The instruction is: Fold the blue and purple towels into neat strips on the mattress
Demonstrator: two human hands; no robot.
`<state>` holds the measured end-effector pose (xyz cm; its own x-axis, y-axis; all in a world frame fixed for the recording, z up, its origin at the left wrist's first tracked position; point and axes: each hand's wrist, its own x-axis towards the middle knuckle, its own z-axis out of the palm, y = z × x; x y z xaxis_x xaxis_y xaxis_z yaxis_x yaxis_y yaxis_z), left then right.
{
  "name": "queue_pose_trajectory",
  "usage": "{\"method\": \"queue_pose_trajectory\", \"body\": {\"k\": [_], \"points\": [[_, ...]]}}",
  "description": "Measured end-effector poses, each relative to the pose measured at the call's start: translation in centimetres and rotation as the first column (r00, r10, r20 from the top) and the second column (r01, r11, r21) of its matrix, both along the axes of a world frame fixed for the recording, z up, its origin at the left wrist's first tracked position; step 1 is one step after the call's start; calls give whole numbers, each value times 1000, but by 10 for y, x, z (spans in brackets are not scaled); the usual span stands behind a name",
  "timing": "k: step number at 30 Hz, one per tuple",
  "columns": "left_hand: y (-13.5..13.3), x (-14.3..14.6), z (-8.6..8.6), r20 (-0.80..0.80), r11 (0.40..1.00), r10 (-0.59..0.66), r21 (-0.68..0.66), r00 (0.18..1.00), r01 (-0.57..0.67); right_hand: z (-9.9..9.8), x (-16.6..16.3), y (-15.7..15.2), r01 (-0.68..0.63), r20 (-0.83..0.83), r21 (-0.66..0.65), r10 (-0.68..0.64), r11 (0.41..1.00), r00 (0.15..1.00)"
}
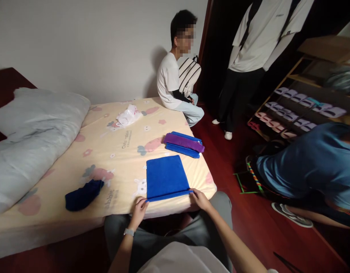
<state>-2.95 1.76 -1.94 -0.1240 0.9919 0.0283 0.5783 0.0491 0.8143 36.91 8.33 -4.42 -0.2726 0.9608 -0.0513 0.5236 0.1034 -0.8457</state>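
Bed (120,176) by a pale wall (78,41): both hands on a cloth's near edge

Left hand (140,205) and right hand (199,198) each grasp one end of the near edge of the blue cloth (167,176), fingertips pinching a narrow fold (169,196) between them. It lies flat on the bed's near corner, just in front of the person's lap, and most of it is not yet turned. Turning up that near edge looks like the step in hand. From here, the next move seems to call for both hands working at one pace, so that the fold stays straight and does not slant (a loose end could make it uneven).

Just beyond the blue cloth lies a purple strip (183,143), with blue strips (183,150) showing along both sides; whether these are rolled or folded, I cannot tell. Off to the left, well apart, lies a dark bunch (84,195) of fabric. Farther out are a white bag (129,115), a grey quilt (46,132), a seated person (167,79) on the far edge, a standing person (254,41) and a slipper rack (291,77).
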Motion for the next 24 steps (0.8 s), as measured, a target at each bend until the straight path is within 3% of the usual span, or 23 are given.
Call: {"method": "queue_pose_trajectory", "body": {"k": [5,11,24], "points": [[16,2,-2,-9,997,17,-79,1000,-18,6,-6,22,19,92,-74,-13,997,996],[37,2,-8,-147,988,53,-134,988,-73,6,-13,36,91,268,-120,-56,989,962],[41,21,-14,-481,979,144,-56,865,-194,21,-27,39,209,544,-140,-101,968,833]]}}
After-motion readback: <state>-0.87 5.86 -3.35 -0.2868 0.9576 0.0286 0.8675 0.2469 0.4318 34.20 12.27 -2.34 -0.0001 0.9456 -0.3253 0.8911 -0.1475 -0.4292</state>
